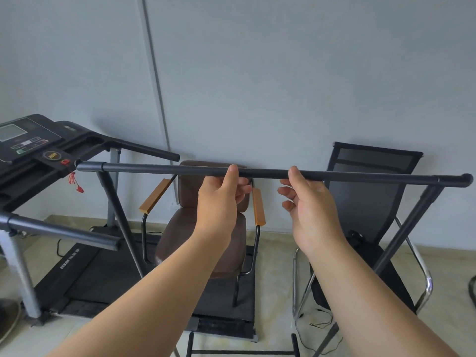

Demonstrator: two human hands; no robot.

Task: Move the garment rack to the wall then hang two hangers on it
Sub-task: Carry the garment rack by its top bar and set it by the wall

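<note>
The dark grey garment rack stands in front of me, its top bar running level from left to right, close to the pale wall. Slanted legs drop from both ends of the bar. My left hand and my right hand are side by side at the bar's middle. Each thumb lies against the bar, while the fingers hang loosely curled just below it, not wrapped round it. No hangers are in view.
A treadmill fills the left side, with its handrail jutting toward me. Behind the rack, a brown armchair stands on the treadmill belt and a black mesh chair stands against the wall. Thin cables lie on the tiled floor.
</note>
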